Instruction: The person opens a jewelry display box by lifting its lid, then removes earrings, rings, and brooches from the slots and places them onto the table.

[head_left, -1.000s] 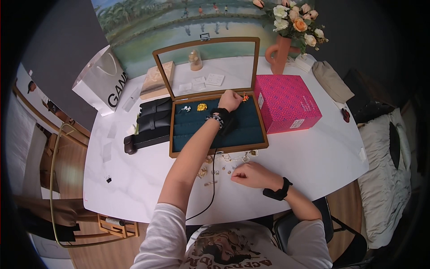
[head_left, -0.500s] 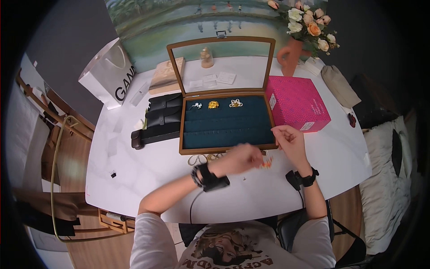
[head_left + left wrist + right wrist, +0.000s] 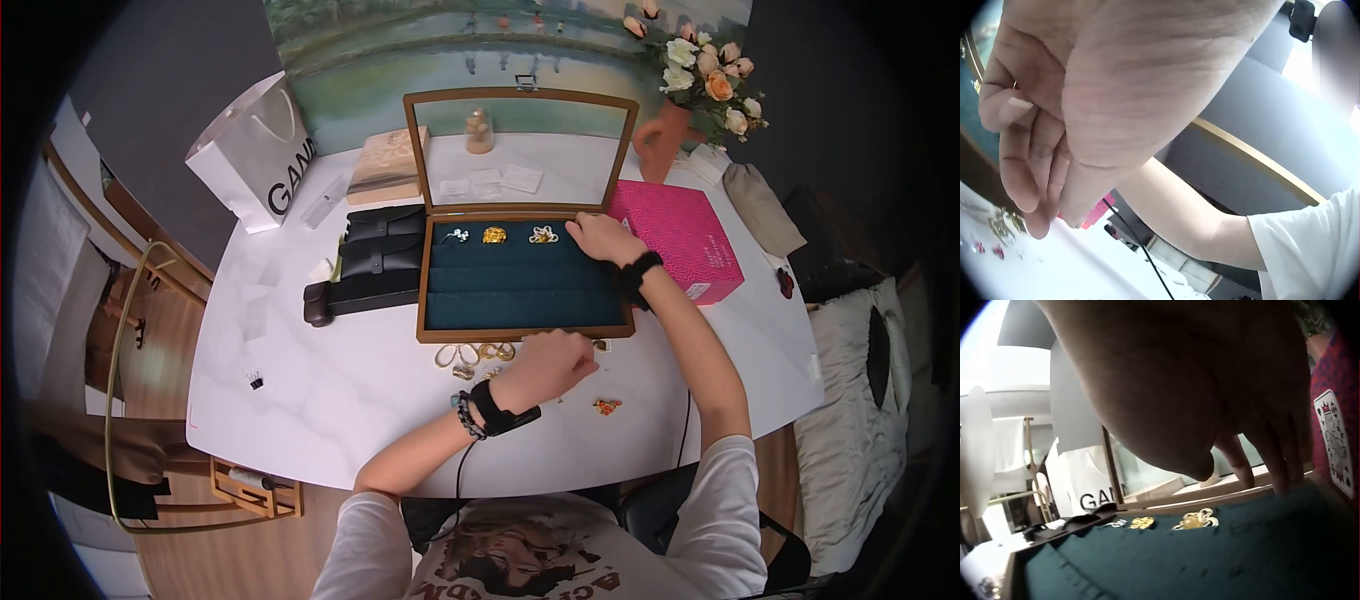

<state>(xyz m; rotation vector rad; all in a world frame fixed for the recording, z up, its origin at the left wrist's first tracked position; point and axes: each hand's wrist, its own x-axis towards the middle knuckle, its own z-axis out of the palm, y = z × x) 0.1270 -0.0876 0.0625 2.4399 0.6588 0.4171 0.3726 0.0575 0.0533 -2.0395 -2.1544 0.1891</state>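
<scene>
An open wooden jewellery box point(image 3: 530, 333) with dark teal lining stands on the white table. Three brooches lie in its back row: a silver one point(image 3: 458, 236), a gold one point(image 3: 494, 235) and a pale gold one point(image 3: 543, 235). My right hand point(image 3: 598, 236) reaches into the back right corner, just right of the pale gold brooch point(image 3: 1195, 519). Its fingertips point(image 3: 1282, 481) point down at the lining. My left hand point(image 3: 555, 362) is curled over loose rings and chains point(image 3: 470, 355) in front of the box. Thumb and forefinger point(image 3: 1007, 109) pinch a thin metal bit.
A small orange piece point(image 3: 606, 406) lies on the table right of my left wrist. A pink box point(image 3: 690, 240) sits right of the jewellery box and black pouches point(image 3: 375, 260) sit left of it. A white bag point(image 3: 255, 155) and a flower vase point(image 3: 665, 140) stand behind.
My left hand left the box's back row, where a third brooch now lies, and came down to the loose jewellery. My right hand rose from the table into the box's back right corner.
</scene>
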